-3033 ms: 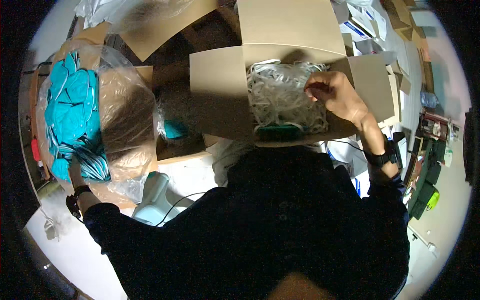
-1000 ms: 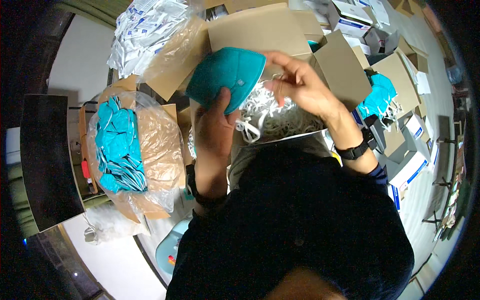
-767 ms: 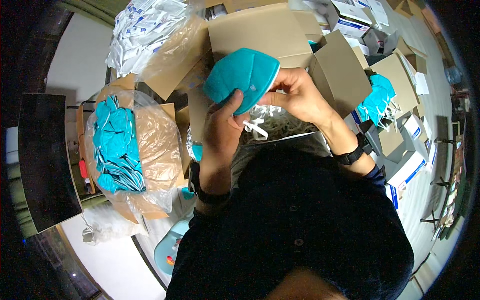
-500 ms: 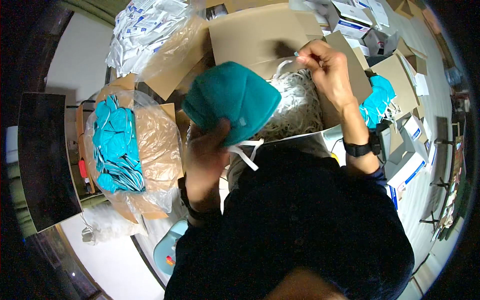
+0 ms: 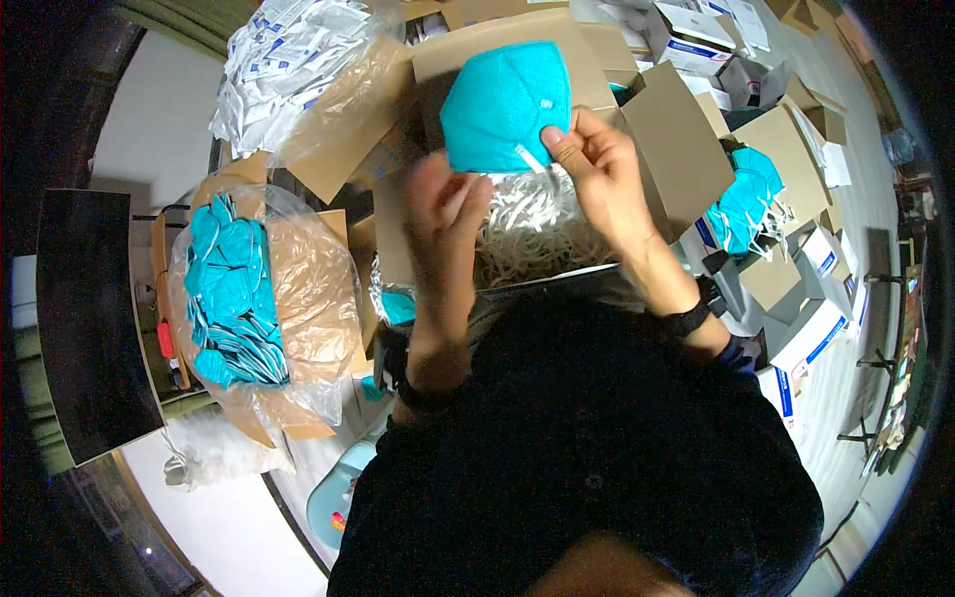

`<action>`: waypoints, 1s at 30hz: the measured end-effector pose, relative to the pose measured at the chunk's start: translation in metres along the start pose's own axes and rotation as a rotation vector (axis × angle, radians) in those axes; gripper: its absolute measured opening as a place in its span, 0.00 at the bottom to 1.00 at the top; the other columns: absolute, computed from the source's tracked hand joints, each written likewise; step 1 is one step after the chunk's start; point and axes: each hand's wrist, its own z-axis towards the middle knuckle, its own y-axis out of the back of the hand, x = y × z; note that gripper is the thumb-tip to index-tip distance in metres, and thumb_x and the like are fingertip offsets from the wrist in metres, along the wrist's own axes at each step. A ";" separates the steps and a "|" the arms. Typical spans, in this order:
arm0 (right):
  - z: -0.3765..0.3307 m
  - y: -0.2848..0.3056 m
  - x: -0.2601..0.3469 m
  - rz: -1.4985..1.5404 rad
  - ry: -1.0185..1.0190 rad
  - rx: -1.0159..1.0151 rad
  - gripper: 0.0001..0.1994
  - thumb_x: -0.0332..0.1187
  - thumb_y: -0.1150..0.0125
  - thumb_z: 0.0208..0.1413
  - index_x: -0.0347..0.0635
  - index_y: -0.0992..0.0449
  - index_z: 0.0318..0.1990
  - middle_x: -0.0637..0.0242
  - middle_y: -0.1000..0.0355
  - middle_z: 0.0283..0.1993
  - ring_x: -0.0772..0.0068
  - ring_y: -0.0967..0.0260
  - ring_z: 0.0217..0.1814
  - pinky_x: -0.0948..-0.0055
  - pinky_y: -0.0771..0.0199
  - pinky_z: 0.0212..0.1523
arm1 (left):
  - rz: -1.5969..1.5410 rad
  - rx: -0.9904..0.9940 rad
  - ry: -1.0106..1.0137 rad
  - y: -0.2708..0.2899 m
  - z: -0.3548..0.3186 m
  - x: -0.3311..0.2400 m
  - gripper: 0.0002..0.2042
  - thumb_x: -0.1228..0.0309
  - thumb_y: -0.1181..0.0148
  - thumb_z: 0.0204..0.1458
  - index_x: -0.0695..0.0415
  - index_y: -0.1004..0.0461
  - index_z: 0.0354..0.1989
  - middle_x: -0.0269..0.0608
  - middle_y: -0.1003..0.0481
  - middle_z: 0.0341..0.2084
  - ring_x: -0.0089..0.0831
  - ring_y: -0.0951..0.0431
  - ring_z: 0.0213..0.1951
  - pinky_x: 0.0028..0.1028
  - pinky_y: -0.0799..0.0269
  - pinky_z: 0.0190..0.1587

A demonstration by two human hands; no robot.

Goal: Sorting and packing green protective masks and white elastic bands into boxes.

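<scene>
A teal folded face mask [image 5: 507, 104] is held up over a cardboard box [image 5: 487, 45]. My right hand [image 5: 602, 174] pinches its lower right corner between thumb and fingers. By its lower edge a short white strap [image 5: 530, 157] shows. Close to the mask's lower left corner is my left hand [image 5: 448, 209], its fingers smeared by motion, so whether they grip anything is unclear. Below both hands, the box holds a heap of loose white elastic straps [image 5: 542, 234].
A plastic-lined carton [image 5: 318, 298] of teal masks stands at left. White packets [image 5: 288, 70] fill a bag at the far left. More teal masks with straps [image 5: 746, 199] lie at right, near several white boxes [image 5: 811, 328]. A light-blue tub [image 5: 328, 497] sits at lower left.
The mask has moved up and away from me, passing from my left hand to my right. My right hand came down and left to it; the strap it held is gone from its fingers.
</scene>
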 end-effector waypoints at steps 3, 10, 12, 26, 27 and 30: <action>0.003 0.005 0.022 -0.308 0.139 0.240 0.09 0.30 0.42 0.61 0.35 0.28 0.30 0.69 0.30 0.22 0.82 0.36 0.25 0.76 0.37 0.26 | 0.742 -0.295 -0.498 0.004 0.000 -0.001 0.24 0.68 0.32 0.45 0.56 0.31 0.52 0.42 0.28 0.46 0.39 0.29 0.51 0.41 0.36 0.54; -0.005 0.008 0.021 -0.258 0.157 0.351 0.06 0.26 0.36 0.53 0.38 0.22 0.39 0.63 0.28 0.29 0.75 0.30 0.33 0.74 0.30 0.34 | 0.736 0.053 -0.426 0.002 0.007 -0.009 0.08 0.69 0.35 0.46 0.57 0.24 0.35 0.45 0.25 0.32 0.42 0.25 0.39 0.38 0.34 0.46; -0.008 0.014 0.032 -0.306 0.156 0.348 0.08 0.24 0.36 0.53 0.36 0.22 0.41 0.67 0.27 0.32 0.80 0.31 0.36 0.78 0.31 0.36 | 0.605 0.038 -0.305 0.004 0.004 -0.015 0.07 0.69 0.37 0.49 0.58 0.23 0.33 0.45 0.24 0.30 0.41 0.24 0.35 0.34 0.31 0.43; -0.032 0.013 0.045 -0.330 0.701 0.014 0.05 0.20 0.34 0.45 0.38 0.25 0.24 0.63 0.31 0.24 0.69 0.33 0.26 0.71 0.35 0.26 | 0.397 -0.348 -0.095 0.040 0.033 0.043 0.07 0.70 0.38 0.50 0.62 0.23 0.28 0.42 0.23 0.23 0.29 0.24 0.28 0.29 0.29 0.34; -0.032 0.018 0.045 -0.327 0.693 0.039 0.03 0.22 0.35 0.48 0.36 0.24 0.26 0.63 0.30 0.24 0.70 0.34 0.25 0.73 0.35 0.27 | 0.385 -0.371 -0.091 0.046 0.030 0.043 0.08 0.70 0.38 0.51 0.62 0.23 0.29 0.41 0.23 0.23 0.28 0.24 0.28 0.28 0.29 0.35; -0.022 0.018 0.035 -0.505 0.367 0.067 0.04 0.26 0.35 0.51 0.36 0.24 0.30 0.62 0.30 0.24 0.70 0.34 0.25 0.74 0.35 0.27 | 0.328 -0.185 -0.153 0.038 0.027 0.028 0.07 0.70 0.39 0.52 0.62 0.23 0.31 0.39 0.23 0.26 0.25 0.25 0.31 0.27 0.30 0.37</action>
